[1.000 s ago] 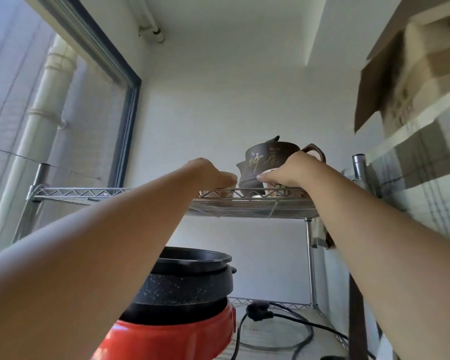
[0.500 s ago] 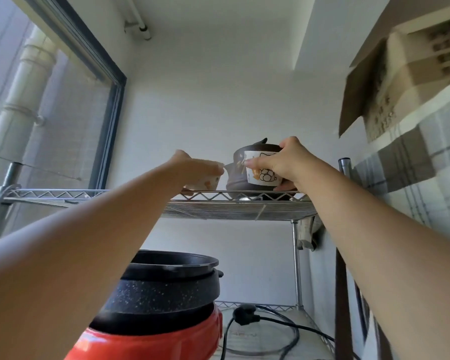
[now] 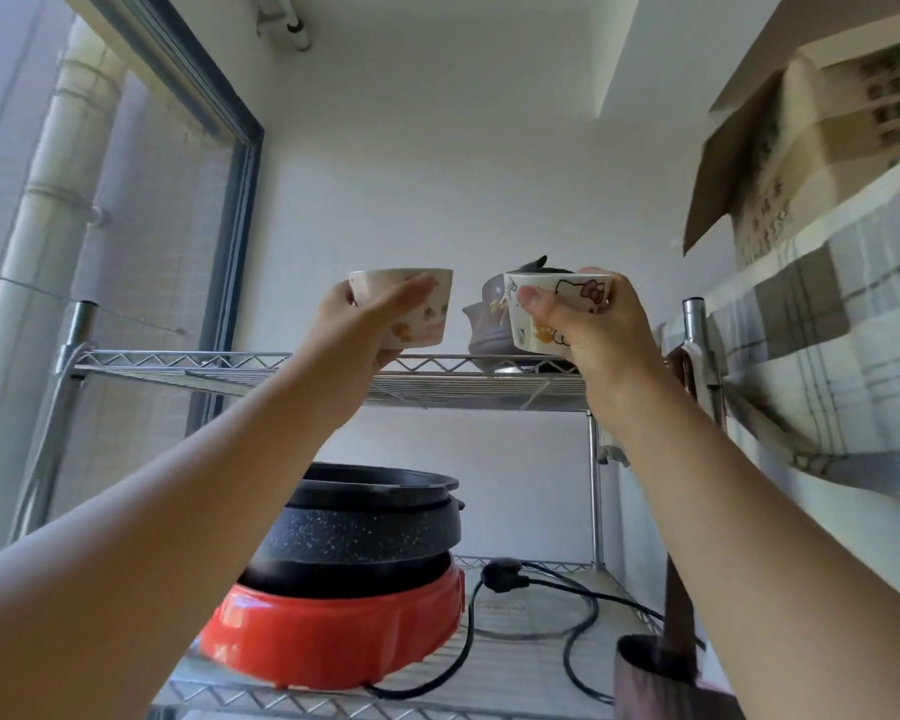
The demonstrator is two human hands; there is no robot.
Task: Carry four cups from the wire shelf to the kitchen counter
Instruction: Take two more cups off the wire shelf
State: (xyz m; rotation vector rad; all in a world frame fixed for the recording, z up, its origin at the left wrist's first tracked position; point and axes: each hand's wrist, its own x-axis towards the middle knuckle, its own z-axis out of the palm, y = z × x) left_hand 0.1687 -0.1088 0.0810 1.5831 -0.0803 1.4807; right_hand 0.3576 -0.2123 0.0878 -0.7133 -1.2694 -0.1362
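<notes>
I hold two cups upright, mouths up, above the wire shelf's (image 3: 230,362) front rail: my left grip (image 3: 365,330) clamps the speckled cup (image 3: 419,309), my right grip (image 3: 588,324) the cartoon cup (image 3: 557,314). Open wall shows above; a brown teapot (image 3: 489,324) stands behind.

You are holding two cups above the top tier of the wire shelf (image 3: 437,379), clear of its surface. The left cup (image 3: 417,309) is white with faint orange and pink motifs, flared toward the rim, upright with a slight tilt, and sits in your left hand (image 3: 370,324). The right cup (image 3: 557,309) is white with a cartoon cat print and a pink bow, upright and tilted slightly, and sits in your right hand (image 3: 593,330). The two cups are near each other, not touching.
</notes>
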